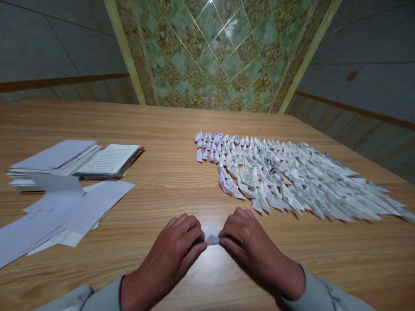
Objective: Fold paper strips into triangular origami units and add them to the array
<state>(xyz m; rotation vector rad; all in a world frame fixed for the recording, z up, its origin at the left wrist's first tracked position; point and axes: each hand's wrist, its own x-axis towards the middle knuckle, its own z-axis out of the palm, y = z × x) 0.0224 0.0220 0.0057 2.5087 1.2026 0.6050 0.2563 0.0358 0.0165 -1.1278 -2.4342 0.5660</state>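
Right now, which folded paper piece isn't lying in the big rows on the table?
The small white folded paper piece pinched between the left hand and right hand; the others lie in rows on the wooden table.

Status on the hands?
Left hand, right hand pinching small folded white paper. Rows of folded paper pieces ahead, apart from hands.

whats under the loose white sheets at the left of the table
The loose white sheets lie overlapping on the wooden table, their far end against the paper stack. The tabletop and any stack edge beneath them are covered, so nothing more shows.
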